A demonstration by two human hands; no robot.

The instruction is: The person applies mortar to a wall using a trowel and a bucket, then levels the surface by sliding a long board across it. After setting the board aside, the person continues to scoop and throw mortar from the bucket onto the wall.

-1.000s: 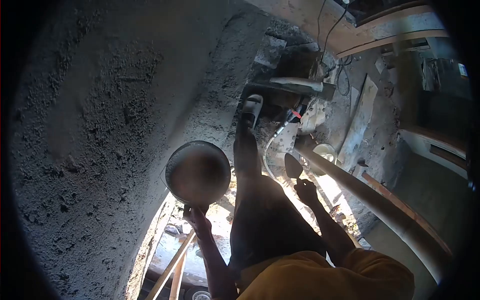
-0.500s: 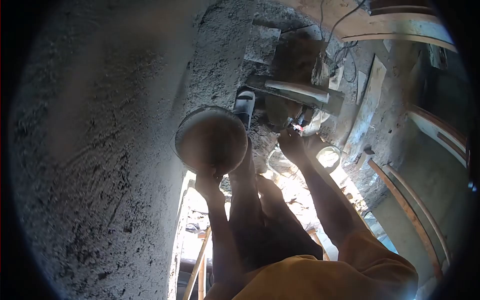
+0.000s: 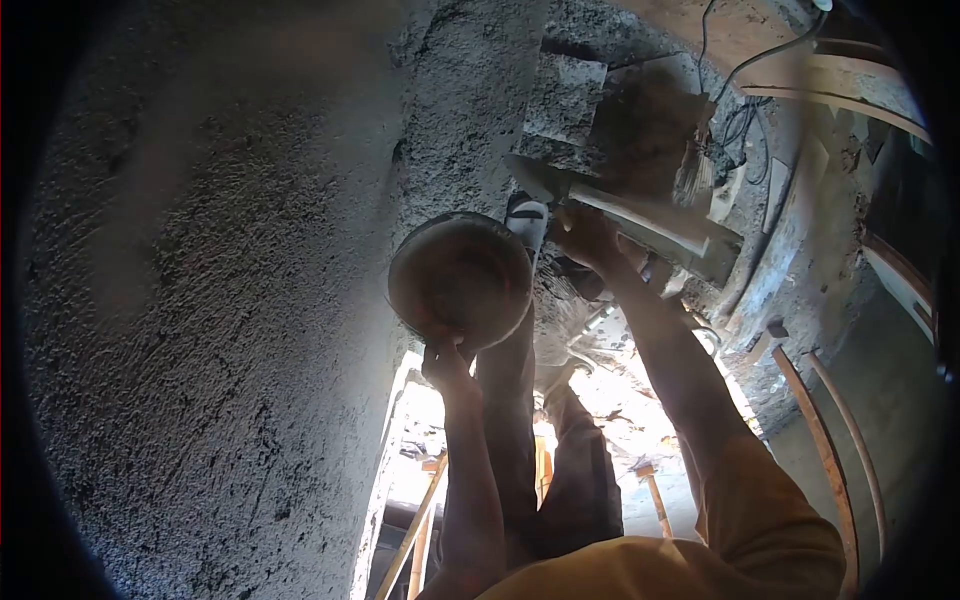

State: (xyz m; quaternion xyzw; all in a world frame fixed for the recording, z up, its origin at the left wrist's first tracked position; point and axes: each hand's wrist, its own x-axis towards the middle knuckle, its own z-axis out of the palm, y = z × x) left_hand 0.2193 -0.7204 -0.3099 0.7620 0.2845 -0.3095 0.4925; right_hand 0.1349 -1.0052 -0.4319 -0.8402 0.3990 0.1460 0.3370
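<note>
My left hand (image 3: pixel 449 366) grips the near rim of a round, shallow bowl (image 3: pixel 460 285), thumb over the edge. The bowl is tilted toward me, and its inside looks dark and mostly bare. My right hand (image 3: pixel 587 238) is closed round the handle of a pointed trowel (image 3: pixel 538 180), whose blade points up and left beyond the bowl. The trowel's handle is mostly hidden by my fingers. Just right of that hand lies a plastering float (image 3: pixel 650 220) with a long pale handle.
Rough grey plaster covers the wall (image 3: pixel 230 300) on the left. My slippered foot (image 3: pixel 526 218) shows beside the bowl. Black cables (image 3: pixel 745 130) hang at upper right. Wooden poles (image 3: pixel 815 430) lean on the right, and bright rubble (image 3: pixel 620 385) lies below.
My right hand has moved up and away from the spot below the float, bringing the trowel blade into view. My left hand still holds the bowl; the view has shifted slightly.
</note>
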